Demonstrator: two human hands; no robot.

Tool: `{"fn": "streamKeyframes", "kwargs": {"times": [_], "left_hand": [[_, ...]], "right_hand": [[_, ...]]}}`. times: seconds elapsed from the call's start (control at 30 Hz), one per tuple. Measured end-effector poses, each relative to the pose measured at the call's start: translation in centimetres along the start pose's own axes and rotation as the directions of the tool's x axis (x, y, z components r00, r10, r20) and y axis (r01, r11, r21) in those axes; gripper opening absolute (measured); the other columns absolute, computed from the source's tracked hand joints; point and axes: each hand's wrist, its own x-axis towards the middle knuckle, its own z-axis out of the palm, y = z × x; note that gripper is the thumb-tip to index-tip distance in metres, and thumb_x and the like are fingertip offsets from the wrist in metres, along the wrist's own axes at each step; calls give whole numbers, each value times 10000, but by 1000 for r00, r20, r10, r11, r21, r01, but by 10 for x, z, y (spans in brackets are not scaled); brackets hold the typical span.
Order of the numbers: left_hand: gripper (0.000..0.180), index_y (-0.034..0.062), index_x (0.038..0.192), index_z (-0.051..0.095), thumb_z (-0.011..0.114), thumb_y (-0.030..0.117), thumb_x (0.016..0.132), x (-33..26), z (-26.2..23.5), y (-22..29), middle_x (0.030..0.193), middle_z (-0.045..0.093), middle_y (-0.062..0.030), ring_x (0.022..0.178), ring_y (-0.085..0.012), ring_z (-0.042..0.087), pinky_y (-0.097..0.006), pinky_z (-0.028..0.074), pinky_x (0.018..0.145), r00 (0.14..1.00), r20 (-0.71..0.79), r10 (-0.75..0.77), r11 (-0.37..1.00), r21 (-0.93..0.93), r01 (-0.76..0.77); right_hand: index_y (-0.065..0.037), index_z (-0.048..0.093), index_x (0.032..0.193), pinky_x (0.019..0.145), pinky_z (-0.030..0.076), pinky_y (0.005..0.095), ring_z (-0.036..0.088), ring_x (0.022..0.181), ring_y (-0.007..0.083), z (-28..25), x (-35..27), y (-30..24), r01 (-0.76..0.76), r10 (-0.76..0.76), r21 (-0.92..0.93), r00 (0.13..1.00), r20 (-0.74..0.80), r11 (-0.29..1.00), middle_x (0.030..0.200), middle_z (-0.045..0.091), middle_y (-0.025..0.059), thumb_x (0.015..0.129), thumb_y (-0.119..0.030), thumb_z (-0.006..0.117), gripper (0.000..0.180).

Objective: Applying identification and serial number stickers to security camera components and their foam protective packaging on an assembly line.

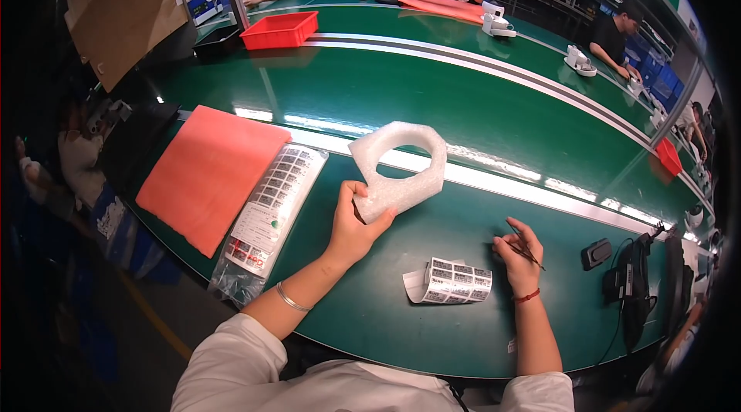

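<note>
My left hand (353, 228) grips a white foam packing piece (403, 193) by its near left corner. The piece has angled edges and a large round hole, and is raised above the green table (347, 319). Pinched in my right hand (521, 264) is a pair of thin dark tweezers (531, 254), its point toward the lower right. Between my forearms lies a curled strip of printed labels (459, 282), its white backing bent up at the left. Neither hand touches the labels.
Left of me lie a salmon-pink foam sheet (220, 173) and a clear bag of label sheets (270, 211). A small black device (597, 254) and dark cabled gear (637, 288) sit right. Beyond the green conveyor (347, 88) stand a red bin (279, 31), white devices (498, 24) and several people.
</note>
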Motion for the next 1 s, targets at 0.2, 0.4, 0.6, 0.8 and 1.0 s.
{"fn": "streamKeyframes", "kwargs": {"times": [0.2,0.4,0.6,0.8,1.0], "left_hand": [[471,97,1065,340,720,16,801,1,-2,-5,1062,457,-69,945,-112,530,-251,473,781,999,34,-42,999,-20,43],[531,76,1221,363,699,7,815,0,2,6,1134,489,-98,949,-148,588,-265,516,783,990,88,-106,977,-174,120],[543,45,1285,430,698,-8,815,-1,0,11,1177,494,-95,998,-156,576,-271,523,831,964,147,-221,923,-286,256],[513,20,1261,479,724,11,811,-17,8,29,1207,504,-108,1029,-176,585,-287,504,884,956,224,-190,941,-236,242],[552,-7,1261,463,734,-3,781,-23,18,30,1223,505,-109,1092,-216,579,-318,505,928,951,291,-104,973,-167,158]], "right_hand": [[7,550,1240,670,487,202,595,735,77,0,3,7,67,-67,-13,998,12,998,828,616,30,816,54,675,444],[-9,589,1217,693,494,209,593,745,69,4,2,6,180,-187,-112,980,-63,977,848,631,21,827,41,671,401],[0,661,1114,698,519,269,654,711,174,20,-15,-27,522,-619,-565,785,27,639,811,677,114,749,67,714,375],[-18,702,994,547,487,288,636,649,200,33,-41,-72,806,-839,-545,448,308,230,760,637,67,652,42,765,353],[-10,701,989,553,474,302,615,643,200,28,-38,-70,800,-829,-551,462,315,236,765,629,63,661,49,758,338]]}}
